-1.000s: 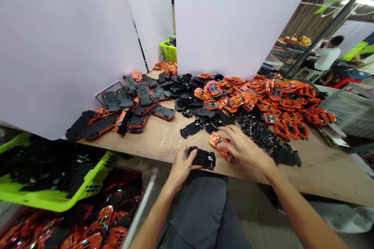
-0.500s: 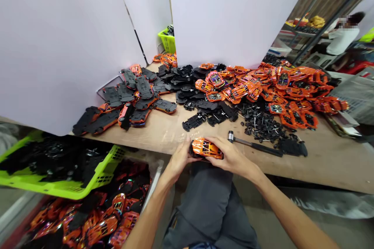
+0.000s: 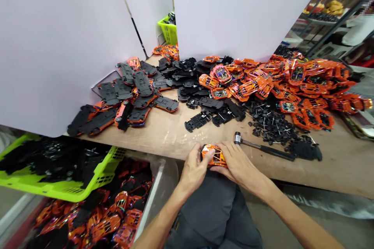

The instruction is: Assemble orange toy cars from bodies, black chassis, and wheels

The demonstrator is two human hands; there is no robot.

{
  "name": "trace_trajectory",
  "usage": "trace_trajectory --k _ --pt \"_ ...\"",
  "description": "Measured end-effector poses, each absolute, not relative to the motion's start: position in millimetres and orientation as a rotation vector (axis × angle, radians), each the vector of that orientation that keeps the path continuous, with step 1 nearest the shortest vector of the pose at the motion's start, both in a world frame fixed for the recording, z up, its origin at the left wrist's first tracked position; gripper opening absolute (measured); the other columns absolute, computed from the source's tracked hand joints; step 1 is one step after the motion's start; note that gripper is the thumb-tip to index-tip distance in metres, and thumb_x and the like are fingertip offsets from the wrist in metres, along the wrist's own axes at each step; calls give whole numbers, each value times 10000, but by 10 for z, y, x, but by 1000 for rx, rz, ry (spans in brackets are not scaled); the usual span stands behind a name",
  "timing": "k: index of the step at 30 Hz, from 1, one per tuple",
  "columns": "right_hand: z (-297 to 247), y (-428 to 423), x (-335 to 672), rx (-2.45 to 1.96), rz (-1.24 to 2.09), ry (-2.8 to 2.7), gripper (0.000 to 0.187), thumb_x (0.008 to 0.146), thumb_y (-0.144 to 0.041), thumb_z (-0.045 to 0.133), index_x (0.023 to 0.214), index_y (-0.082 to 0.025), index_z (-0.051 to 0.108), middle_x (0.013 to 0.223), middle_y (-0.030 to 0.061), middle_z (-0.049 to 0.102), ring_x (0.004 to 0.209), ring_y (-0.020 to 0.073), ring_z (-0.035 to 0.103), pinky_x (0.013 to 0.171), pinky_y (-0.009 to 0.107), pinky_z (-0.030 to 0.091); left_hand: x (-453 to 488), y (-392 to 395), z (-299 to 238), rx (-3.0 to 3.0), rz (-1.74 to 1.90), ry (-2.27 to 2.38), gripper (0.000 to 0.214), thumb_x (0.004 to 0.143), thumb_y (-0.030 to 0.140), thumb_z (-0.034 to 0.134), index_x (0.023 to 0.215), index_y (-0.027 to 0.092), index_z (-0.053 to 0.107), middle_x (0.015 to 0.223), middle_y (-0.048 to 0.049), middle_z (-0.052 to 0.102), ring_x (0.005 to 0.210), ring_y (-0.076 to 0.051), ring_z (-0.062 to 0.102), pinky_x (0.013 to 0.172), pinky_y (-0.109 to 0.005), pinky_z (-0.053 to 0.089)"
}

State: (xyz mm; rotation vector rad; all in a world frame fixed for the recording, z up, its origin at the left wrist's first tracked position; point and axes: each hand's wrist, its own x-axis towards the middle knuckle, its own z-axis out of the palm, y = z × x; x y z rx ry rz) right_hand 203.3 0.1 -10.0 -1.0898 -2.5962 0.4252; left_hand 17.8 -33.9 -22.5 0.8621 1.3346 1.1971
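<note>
Both my left hand (image 3: pixel 195 167) and my right hand (image 3: pixel 238 162) grip an orange toy car body (image 3: pixel 214 156) just above the table's front edge. A dark edge at its left end looks like a black chassis beneath it, mostly hidden by my fingers. Next to my right hand lies a small hammer with a metal head and black handle (image 3: pixel 263 147). Loose black chassis pieces (image 3: pixel 198 121) and a heap of black wheels on axles (image 3: pixel 273 127) lie farther up the wooden table (image 3: pixel 336 167).
Orange car bodies (image 3: pixel 304 81) and black chassis (image 3: pixel 140 93) are heaped along the table against white panels (image 3: pixel 70 46). At lower left stand a lime-green basket of black parts (image 3: pixel 102 167) and a bin of orange bodies (image 3: pixel 102 218). A person in white (image 3: pixel 358 31) sits at upper right.
My hands have come together since the earliest frame, when the left held the black chassis and the right touched the orange body. The body now sits between both hands, with the chassis hidden.
</note>
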Motion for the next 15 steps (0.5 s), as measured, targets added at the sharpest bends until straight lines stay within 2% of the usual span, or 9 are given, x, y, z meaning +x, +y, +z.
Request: trace_trajectory --k 3,5,6,8,11,13,15 --pt "-34 -76 2365 -1144 397 -2580 772 927 -628 658 1522 -194 425 1394 205 585 1273 399 560 1058 591 487 456 -376 -232 826 1219 1322 407 802 495 817 1004 179 658 913 -41 721 831 -181 661 780 -279 552" --pt "53 -118 2596 -1211 490 -2454 815 905 -660 671 1542 -221 415 1464 193 539 1345 391 517 1125 578 446 581 -364 -215 781 1231 1193 425 781 487 840 1008 177 658 939 -51 742 860 -192 687 803 -289 568" --pt "89 -134 2694 -1256 582 -2338 784 922 -651 661 1541 -239 416 1486 178 523 1366 370 509 1146 548 439 612 -344 -206 766 1226 1116 426 775 478 851 1010 178 658 953 -55 752 878 -198 701 818 -296 575" --pt "108 -157 2833 -1320 819 -2046 600 991 -580 612 1479 -260 472 1441 138 568 1321 310 568 1116 457 486 620 -277 -193 769 1195 992 425 766 454 870 1023 182 667 975 -56 769 897 -205 721 840 -307 587" --pt "-2 -172 2906 -1266 1093 -1709 330 1028 -469 603 1281 -257 585 1212 75 680 1130 241 672 980 345 559 551 -153 -161 917 1086 907 369 815 424 838 1064 188 702 1035 -63 782 967 -218 736 888 -316 589" --pt "-98 -177 2905 -1218 1131 -1649 278 1006 -429 649 1215 -249 618 1167 61 687 1116 235 666 991 337 539 508 -88 -120 1148 965 910 346 865 393 798 1141 197 725 1152 -80 777 1095 -241 724 973 -330 567" --pt "-152 -179 2897 -1203 1127 -1667 270 993 -390 674 1220 -250 631 1202 60 681 1158 237 641 1033 346 502 505 -54 -87 1382 868 959 351 886 362 782 1197 207 734 1217 -88 773 1137 -255 720 1009 -343 554"
